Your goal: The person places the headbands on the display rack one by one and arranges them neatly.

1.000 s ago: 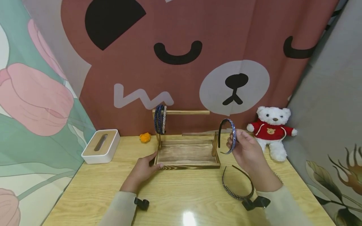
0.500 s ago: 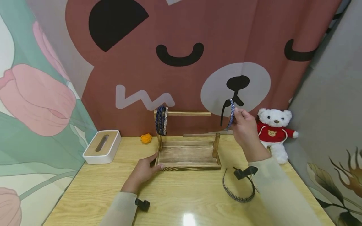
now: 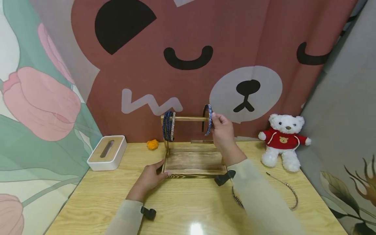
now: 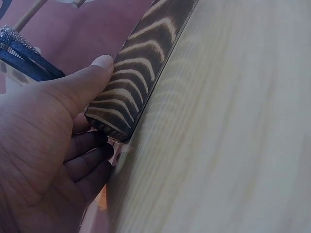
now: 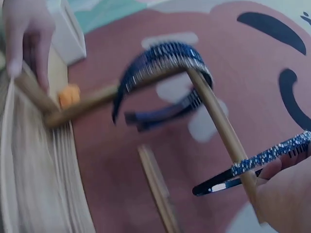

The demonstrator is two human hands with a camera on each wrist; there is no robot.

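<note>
My left hand (image 3: 149,178) grips the front left corner of a wooden headband rack (image 3: 194,175), thumb on the front face and fingers at the side, as the left wrist view shows. Between the thumb and fingers of my right hand (image 3: 224,140) is a blue glittery headband (image 3: 210,120). It is around the right, free end of the rack's upper bar (image 3: 188,118); the bar passes through it in the right wrist view. Several dark blue headbands (image 3: 166,127) and a silver sparkly one (image 3: 173,125) hang at the bar's left end.
Two dark toothed headbands lie on the table at the right: one (image 3: 295,195) in sight, the other (image 3: 236,197) mostly under my right forearm. A white tissue box (image 3: 101,165), an orange lump (image 3: 152,144) and a white teddy bear (image 3: 283,140) stand around the rack.
My right hand has raised the blue headband from beside the rack, then carried it left onto the upper bar's end. My left hand has stayed at the corner.
</note>
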